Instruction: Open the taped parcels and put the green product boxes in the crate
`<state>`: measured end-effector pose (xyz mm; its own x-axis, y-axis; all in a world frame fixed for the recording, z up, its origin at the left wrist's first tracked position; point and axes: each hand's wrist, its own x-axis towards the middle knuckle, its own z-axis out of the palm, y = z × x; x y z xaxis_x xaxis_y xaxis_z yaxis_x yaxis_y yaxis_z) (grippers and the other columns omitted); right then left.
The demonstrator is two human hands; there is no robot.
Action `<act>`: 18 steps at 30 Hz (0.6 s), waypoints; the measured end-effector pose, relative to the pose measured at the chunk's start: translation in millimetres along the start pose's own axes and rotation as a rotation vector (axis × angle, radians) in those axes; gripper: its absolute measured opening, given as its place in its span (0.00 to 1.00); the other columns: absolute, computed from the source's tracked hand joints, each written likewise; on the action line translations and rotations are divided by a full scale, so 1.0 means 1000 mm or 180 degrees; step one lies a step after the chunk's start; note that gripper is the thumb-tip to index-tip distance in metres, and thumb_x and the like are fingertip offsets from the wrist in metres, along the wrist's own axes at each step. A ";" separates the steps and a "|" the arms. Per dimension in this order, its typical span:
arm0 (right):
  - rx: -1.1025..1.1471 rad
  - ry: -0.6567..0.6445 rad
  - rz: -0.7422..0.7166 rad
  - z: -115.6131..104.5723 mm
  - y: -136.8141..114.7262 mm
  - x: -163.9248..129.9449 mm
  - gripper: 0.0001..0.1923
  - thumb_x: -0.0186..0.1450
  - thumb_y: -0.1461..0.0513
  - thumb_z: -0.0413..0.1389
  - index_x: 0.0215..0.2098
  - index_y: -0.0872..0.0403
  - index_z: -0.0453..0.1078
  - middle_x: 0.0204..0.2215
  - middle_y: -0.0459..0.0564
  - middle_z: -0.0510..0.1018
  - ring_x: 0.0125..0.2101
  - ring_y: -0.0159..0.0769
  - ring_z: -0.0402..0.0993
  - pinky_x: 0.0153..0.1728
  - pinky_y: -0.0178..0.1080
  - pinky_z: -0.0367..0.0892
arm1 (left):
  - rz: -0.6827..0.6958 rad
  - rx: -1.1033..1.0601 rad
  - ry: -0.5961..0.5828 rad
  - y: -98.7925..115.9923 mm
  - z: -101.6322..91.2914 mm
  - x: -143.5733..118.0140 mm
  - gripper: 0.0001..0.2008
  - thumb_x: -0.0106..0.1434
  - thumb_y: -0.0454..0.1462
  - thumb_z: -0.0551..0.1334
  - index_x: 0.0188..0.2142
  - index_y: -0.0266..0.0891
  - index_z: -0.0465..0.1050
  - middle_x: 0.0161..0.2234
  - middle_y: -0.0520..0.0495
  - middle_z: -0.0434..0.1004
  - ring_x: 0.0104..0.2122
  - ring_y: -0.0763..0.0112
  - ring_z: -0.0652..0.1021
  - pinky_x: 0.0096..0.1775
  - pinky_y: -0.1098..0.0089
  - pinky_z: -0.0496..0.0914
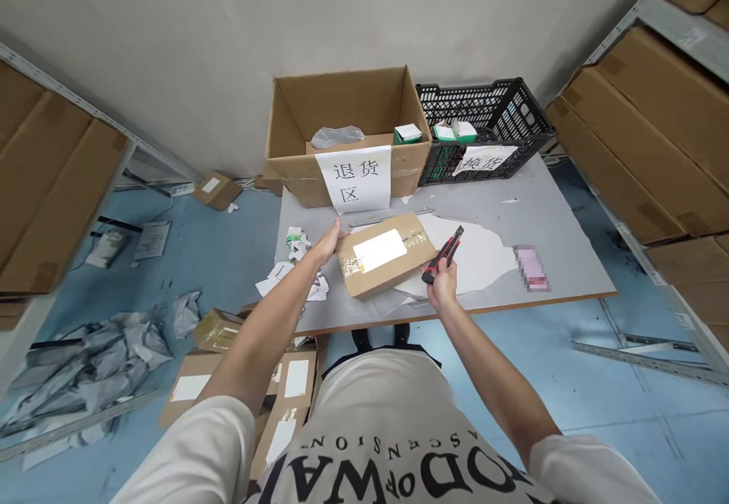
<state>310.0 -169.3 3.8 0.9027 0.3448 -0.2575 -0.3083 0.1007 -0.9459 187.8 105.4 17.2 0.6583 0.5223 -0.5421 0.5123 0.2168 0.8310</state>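
Observation:
A taped cardboard box with a white label sits slightly askew near the table's front. My left hand grips its left end, thumb toward the far corner, some fingers hidden. In my right hand is a black and red utility knife, pointing up and away beside the box's right end. The right fingers are wrapped round the knife and lie close against the box. Beneath the knife is a pale, irregular sheet on the tabletop.
Behind stand an open carton and a black plastic crate, both holding small green-and-white boxes. Paper scraps lie left; a pixelated pink item lies right. Labelled boxes and grey bags crowd the floor left. Shelves flank the table.

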 end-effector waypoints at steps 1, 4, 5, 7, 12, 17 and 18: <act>-0.0047 -0.0177 0.0003 0.001 -0.008 0.015 0.23 0.62 0.43 0.46 0.51 0.43 0.56 0.37 0.48 0.74 0.33 0.33 0.72 0.32 0.39 0.71 | -0.0059 -0.0137 0.0047 -0.004 0.000 -0.006 0.47 0.53 0.68 0.40 0.44 0.32 0.75 0.43 0.37 0.78 0.47 0.54 0.74 0.46 0.61 0.67; -0.0266 -0.0911 0.0236 0.009 -0.034 0.060 0.22 0.61 0.48 0.54 0.50 0.45 0.60 0.30 0.47 0.75 0.29 0.34 0.72 0.31 0.39 0.71 | -0.0161 -0.0589 0.0266 -0.017 0.008 -0.030 0.47 0.55 0.67 0.38 0.44 0.33 0.75 0.43 0.38 0.78 0.48 0.55 0.74 0.47 0.61 0.67; -0.0348 -0.1116 0.0343 0.014 -0.041 0.073 0.21 0.61 0.50 0.55 0.50 0.45 0.61 0.29 0.46 0.75 0.28 0.33 0.72 0.30 0.40 0.71 | -0.0161 -0.0730 0.0374 -0.022 0.014 -0.039 0.46 0.55 0.67 0.38 0.45 0.34 0.75 0.43 0.39 0.78 0.49 0.54 0.74 0.47 0.61 0.68; -0.0430 -0.1324 0.0444 0.025 -0.050 0.095 0.19 0.62 0.53 0.55 0.49 0.47 0.62 0.29 0.46 0.76 0.27 0.32 0.71 0.30 0.40 0.71 | -0.0167 -0.0985 0.0598 -0.033 0.028 -0.059 0.46 0.56 0.67 0.37 0.46 0.35 0.75 0.44 0.40 0.78 0.50 0.53 0.74 0.48 0.59 0.68; -0.0550 -0.1623 0.0644 0.050 -0.053 0.122 0.15 0.63 0.57 0.54 0.47 0.52 0.64 0.29 0.47 0.76 0.26 0.30 0.70 0.30 0.40 0.71 | -0.0143 -0.1421 0.1071 -0.059 0.072 -0.096 0.47 0.56 0.66 0.35 0.50 0.37 0.72 0.46 0.40 0.77 0.51 0.54 0.73 0.49 0.59 0.67; -0.0620 -0.1837 0.0850 0.058 -0.049 0.133 0.14 0.62 0.57 0.55 0.45 0.52 0.64 0.31 0.48 0.76 0.28 0.31 0.71 0.29 0.40 0.71 | -0.0046 -0.1334 0.1086 -0.075 0.083 -0.110 0.45 0.58 0.64 0.34 0.53 0.37 0.70 0.50 0.41 0.74 0.54 0.56 0.71 0.53 0.58 0.65; -0.0606 -0.1844 0.0850 0.057 -0.048 0.134 0.14 0.62 0.56 0.56 0.45 0.51 0.64 0.32 0.48 0.76 0.29 0.32 0.71 0.29 0.40 0.72 | -0.0060 -0.1221 0.1059 -0.077 0.079 -0.110 0.44 0.59 0.64 0.34 0.53 0.38 0.70 0.51 0.41 0.74 0.55 0.56 0.70 0.54 0.57 0.64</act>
<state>428.1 -74.4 25.8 0.4791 0.7862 -0.3903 -0.3925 -0.2059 -0.8964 120.2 -33.9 3.1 0.4075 0.7363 -0.5402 0.2417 0.4835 0.8413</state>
